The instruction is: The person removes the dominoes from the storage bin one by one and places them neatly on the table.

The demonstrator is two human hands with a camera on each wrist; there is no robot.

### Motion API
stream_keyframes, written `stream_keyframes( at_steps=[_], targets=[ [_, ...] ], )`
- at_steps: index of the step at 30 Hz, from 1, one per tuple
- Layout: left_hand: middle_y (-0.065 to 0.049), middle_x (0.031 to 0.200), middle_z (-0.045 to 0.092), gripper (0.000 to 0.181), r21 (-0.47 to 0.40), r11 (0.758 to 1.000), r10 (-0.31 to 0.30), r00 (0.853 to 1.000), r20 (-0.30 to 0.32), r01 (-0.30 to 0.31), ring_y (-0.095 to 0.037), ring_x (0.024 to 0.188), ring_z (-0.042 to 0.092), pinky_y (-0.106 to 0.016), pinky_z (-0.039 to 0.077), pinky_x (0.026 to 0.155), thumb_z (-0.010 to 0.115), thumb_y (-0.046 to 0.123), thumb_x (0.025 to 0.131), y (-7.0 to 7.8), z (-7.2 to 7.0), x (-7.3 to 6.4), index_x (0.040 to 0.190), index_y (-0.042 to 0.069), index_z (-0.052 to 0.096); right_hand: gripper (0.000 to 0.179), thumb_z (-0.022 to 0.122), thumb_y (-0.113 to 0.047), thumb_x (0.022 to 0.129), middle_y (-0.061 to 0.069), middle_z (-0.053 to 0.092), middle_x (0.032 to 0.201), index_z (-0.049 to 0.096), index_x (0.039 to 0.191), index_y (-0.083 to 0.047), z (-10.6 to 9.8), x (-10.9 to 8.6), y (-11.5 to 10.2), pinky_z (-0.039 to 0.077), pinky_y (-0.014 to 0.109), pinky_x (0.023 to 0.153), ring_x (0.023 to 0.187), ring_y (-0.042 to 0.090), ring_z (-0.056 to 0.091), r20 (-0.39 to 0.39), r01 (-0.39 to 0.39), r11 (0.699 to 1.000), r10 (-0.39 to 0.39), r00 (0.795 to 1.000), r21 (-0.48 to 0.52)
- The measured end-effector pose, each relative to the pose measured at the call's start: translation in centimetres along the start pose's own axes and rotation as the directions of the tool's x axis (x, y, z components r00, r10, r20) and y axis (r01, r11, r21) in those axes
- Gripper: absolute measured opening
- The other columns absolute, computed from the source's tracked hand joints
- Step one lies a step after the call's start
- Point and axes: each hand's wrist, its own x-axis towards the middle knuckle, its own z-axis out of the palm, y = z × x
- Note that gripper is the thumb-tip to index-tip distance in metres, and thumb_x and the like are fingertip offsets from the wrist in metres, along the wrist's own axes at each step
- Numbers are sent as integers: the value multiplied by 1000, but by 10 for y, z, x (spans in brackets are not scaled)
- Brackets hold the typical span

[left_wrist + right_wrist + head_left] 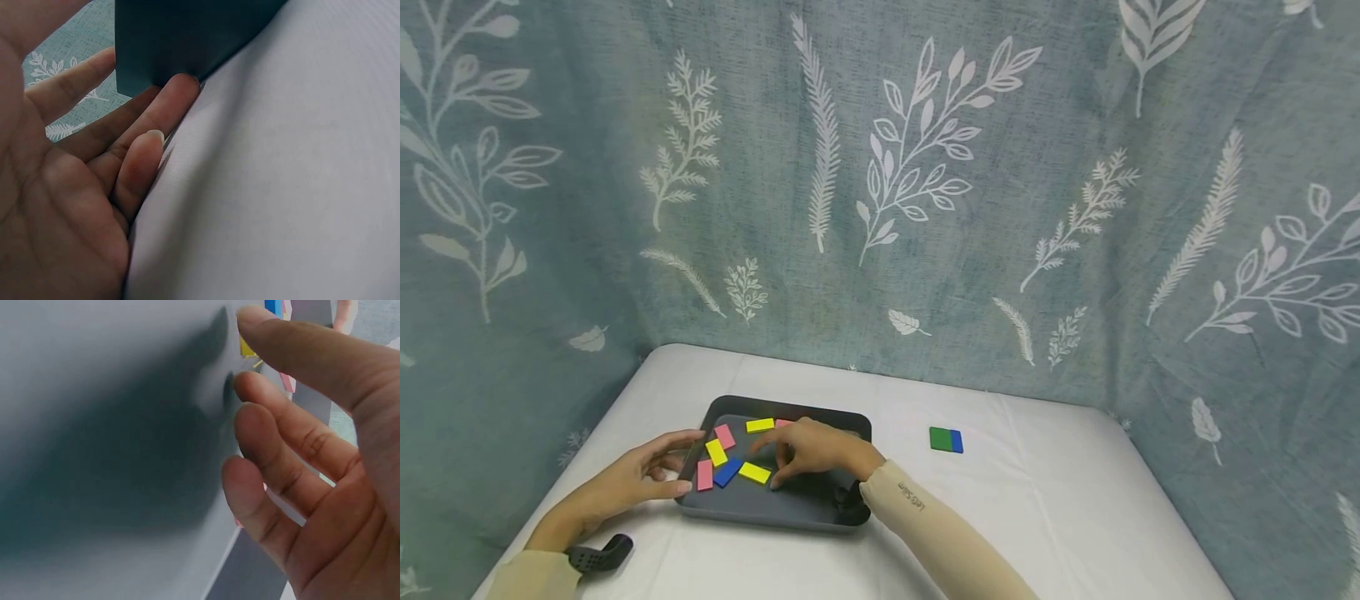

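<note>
A dark grey tray (737,512) on the table holds several small flat rectangular blocks. My left hand (625,483) rests against its left side, with the thumb and index finger spread at the rim. In the left wrist view, the other fingers touch the tray's outer wall (181,44). My right hand (820,446) reaches into the tray, thumb and fingers apart with nothing between them. Its thumb is beside a yellow block (755,473). Left of that lie a blue block (727,472), another yellow block (717,452) and pink blocks. The right hand partly covers a pink block (783,423) at the back.
Right of the tray, green (940,439) and blue (957,441) blocks lie side by side on the white tablecloth (1045,492). A teal leaf-patterned curtain (850,292) hangs behind the table and along its sides.
</note>
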Motion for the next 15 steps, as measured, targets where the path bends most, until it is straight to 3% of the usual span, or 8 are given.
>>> stream_keyframes(
  at_steps=[15],
  targets=[
    [-14, 149, 48, 80, -16, 1000, 8, 1000, 6, -8, -28, 119, 53, -42, 45, 90, 80, 35, 91, 1, 0, -2, 157, 19, 39, 45, 82, -27, 90, -9, 60, 73, 67, 132, -20, 13, 10, 3, 45, 15, 63, 63, 1, 53, -4, 2, 1000, -2, 1000, 5]
  ],
)
